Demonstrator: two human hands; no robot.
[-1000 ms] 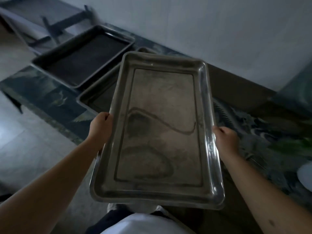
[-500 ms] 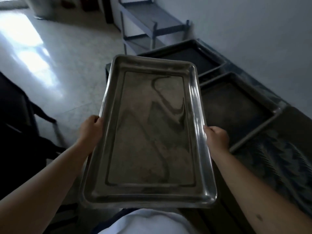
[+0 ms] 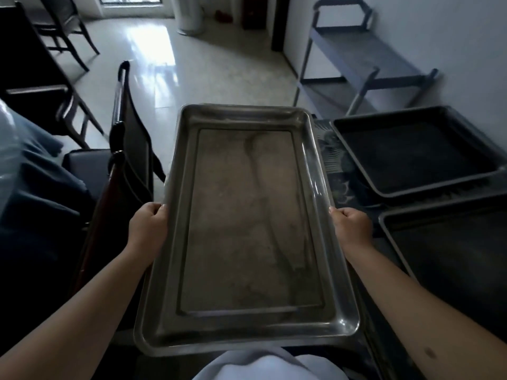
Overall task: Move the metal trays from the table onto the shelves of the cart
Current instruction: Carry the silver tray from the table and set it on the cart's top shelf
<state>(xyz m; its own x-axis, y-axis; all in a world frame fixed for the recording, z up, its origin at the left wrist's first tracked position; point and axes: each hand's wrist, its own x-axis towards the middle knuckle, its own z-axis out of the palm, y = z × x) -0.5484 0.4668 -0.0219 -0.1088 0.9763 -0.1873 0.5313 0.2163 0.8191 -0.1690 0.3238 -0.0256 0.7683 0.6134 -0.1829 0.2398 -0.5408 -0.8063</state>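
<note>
A shiny metal tray (image 3: 247, 223) is held level in front of my body, long side pointing away. My left hand (image 3: 148, 229) grips its left rim and my right hand (image 3: 352, 227) grips its right rim. Two dark trays lie on the patterned table (image 3: 340, 171) to my right: one farther (image 3: 417, 149), one nearer (image 3: 455, 256). The grey cart (image 3: 359, 58) with open shelves stands ahead at the upper right, against the wall, beyond the table's end.
Dark chairs (image 3: 129, 138) stand close on my left, with more chairs (image 3: 55, 31) farther back. A glossy tiled floor (image 3: 208, 64) stretches ahead between the chairs and the cart. A white wall runs along the right.
I have turned left with the tray still in both hands. The table and its dark trays have slid to the right of view, and the cart and floor now show ahead.
</note>
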